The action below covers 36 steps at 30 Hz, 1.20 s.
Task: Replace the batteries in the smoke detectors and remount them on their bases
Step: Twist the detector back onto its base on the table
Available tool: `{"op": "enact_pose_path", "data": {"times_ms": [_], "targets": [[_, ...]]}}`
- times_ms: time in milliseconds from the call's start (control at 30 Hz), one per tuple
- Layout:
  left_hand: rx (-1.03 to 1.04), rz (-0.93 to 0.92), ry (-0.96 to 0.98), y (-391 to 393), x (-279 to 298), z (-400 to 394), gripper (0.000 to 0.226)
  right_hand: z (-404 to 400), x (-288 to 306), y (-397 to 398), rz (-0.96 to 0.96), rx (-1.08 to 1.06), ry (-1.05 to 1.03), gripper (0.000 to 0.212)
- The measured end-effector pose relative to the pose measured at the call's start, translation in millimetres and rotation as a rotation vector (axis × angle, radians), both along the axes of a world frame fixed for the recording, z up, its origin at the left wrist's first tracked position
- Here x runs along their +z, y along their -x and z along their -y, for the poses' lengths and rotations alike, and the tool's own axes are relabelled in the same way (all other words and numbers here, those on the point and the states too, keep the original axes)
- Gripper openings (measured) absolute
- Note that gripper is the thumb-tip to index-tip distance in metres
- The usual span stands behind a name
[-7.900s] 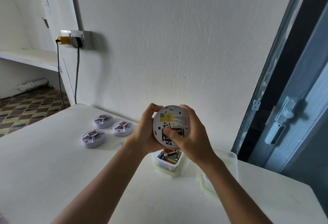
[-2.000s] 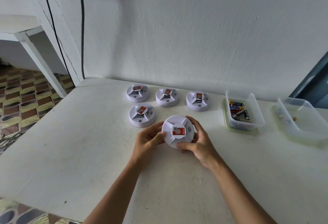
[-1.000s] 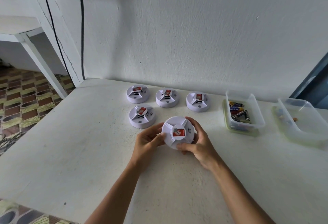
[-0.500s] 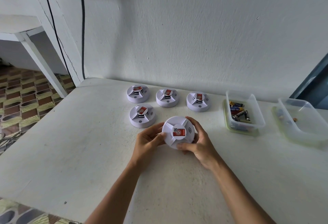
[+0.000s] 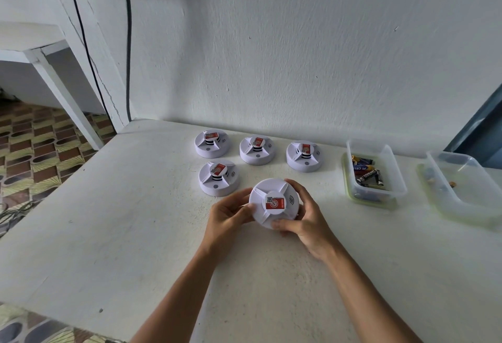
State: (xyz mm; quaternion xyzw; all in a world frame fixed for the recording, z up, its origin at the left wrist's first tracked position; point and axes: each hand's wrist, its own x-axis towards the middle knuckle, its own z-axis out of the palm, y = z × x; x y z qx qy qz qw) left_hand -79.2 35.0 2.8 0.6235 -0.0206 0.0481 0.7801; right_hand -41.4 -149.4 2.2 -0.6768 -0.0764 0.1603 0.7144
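A white smoke detector (image 5: 274,202) is held from both sides, face up, its red label turned toward the camera. The left hand (image 5: 227,216) is curled against its left edge, thumb and fingertips pressed to the rim; the right hand (image 5: 305,219) is wrapped round its right and near edge, the thumb laid along the front rim. Both grips are thus closed on the detector. It is held low over the white surface (image 5: 108,234); whether it touches the surface cannot be told.

Just beyond the left hand a second detector (image 5: 218,177) is seen on the surface. Farther back, near the wall, three more are set in a row: a left detector (image 5: 212,143), a middle detector (image 5: 257,149) and a right detector (image 5: 304,155). All four are set face up and apart from one another.

To the right, a clear plastic tub (image 5: 391,171) is filled with loose batteries (image 5: 366,174). A second clear tub (image 5: 467,193) is placed farther right, with a few small items inside that are too blurred to identify.
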Motion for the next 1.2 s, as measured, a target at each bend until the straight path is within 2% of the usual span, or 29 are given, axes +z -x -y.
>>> {"op": "enact_pose_path", "data": {"times_ms": [900,1200], "targets": [[0.002,-0.005,-0.021,-0.9,-1.7,-1.3,0.035,0.6,2.3,1.8,0.009,0.000,0.006,0.088],[-0.008,-0.009,0.004,-2.7,-3.6,-2.0,0.033,4.7,3.0,-3.1,-0.064,0.084,-0.110,0.089]]}}
